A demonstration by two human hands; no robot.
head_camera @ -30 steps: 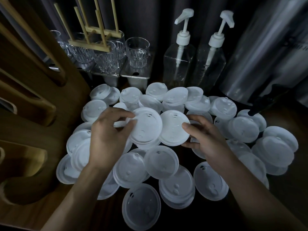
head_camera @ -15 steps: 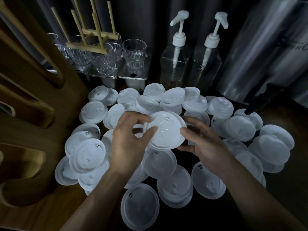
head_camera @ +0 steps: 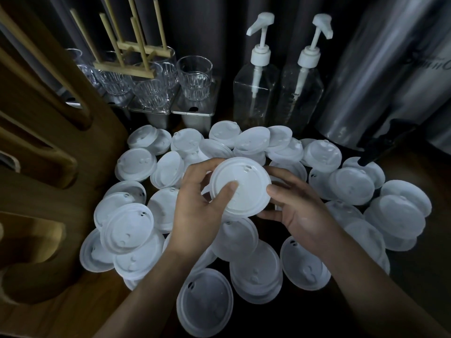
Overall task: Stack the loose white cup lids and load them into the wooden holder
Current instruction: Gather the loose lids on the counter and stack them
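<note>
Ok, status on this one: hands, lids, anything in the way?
Left hand and right hand both grip the held lids. Loose lids cover the counter. None visible in the wooden holder. Nothing blocking.

Before you, clear glasses (head_camera: pixel 194 78) stand on steel tins (head_camera: pixel 192 115) beside two pump bottles (head_camera: pixel 253 93) — a steel urn (head_camera: pixel 380 81) at right.

We log this as a café drinks counter. We list: two clear pump bottles (head_camera: pixel 253 93), ribbed glasses (head_camera: pixel 194 76) on steel tubs (head_camera: pixel 192 118), a large steel urn (head_camera: pixel 380 81) with black tap (head_camera: pixel 385 145), and white takeaway cup lids (head_camera: pixel 351 189) heaped on the wooden counter (head_camera: pixel 80 311).
</note>
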